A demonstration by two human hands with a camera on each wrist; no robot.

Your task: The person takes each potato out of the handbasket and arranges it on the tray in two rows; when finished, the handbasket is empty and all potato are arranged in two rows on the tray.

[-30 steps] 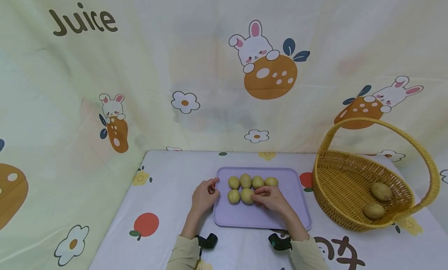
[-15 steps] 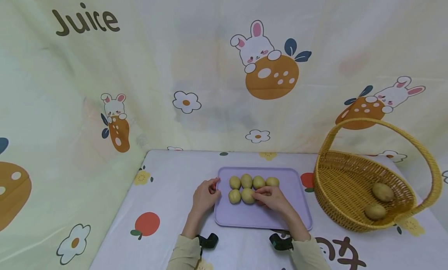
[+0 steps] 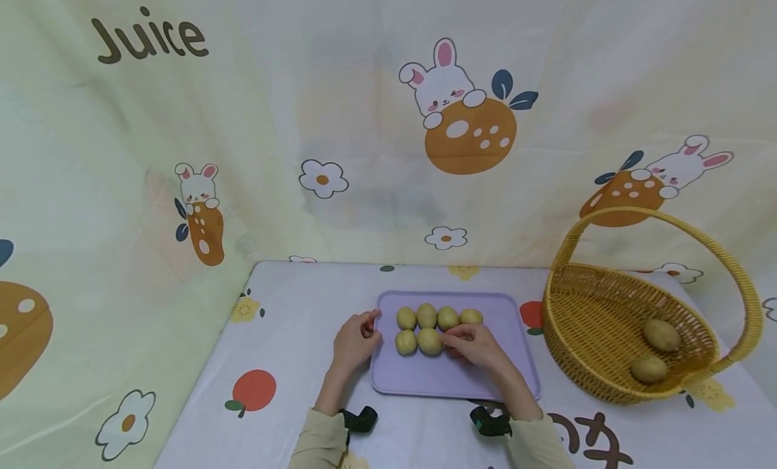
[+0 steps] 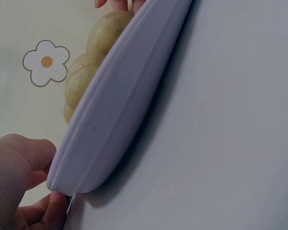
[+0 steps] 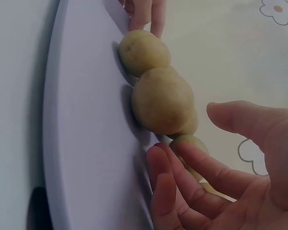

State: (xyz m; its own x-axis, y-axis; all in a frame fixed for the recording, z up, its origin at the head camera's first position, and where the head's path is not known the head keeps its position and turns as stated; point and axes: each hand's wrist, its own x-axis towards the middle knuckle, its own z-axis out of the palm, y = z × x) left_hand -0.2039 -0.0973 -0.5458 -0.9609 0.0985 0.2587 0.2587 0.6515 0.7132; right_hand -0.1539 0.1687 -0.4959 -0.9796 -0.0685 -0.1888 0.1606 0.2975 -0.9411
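Observation:
A light purple tray (image 3: 419, 381) lies on the table with potatoes on it, several in a back row (image 3: 426, 315) and two in front. My left hand (image 3: 354, 342) is at the tray's left edge; in the left wrist view its thumb lies at the rim (image 4: 62, 167) and the curled fingers sit below, pinching the corner. My right hand (image 3: 478, 351) is beside the right-hand front potato (image 3: 429, 343). In the right wrist view its thumb stands apart from that potato (image 5: 163, 101) and the fingertips are right beneath it, with nothing held.
To the right of the tray stands a yellow wicker basket (image 3: 583, 368) with a tall arched handle and two potatoes (image 3: 662, 335) inside. A patterned cloth (image 3: 364, 118) hangs behind the table. Black wrist cameras (image 3: 361, 420) sit at both wrists.
My right hand has shifted very slightly to the right from the front potato, which sits a touch farther right. The left hand and the tray stay in place.

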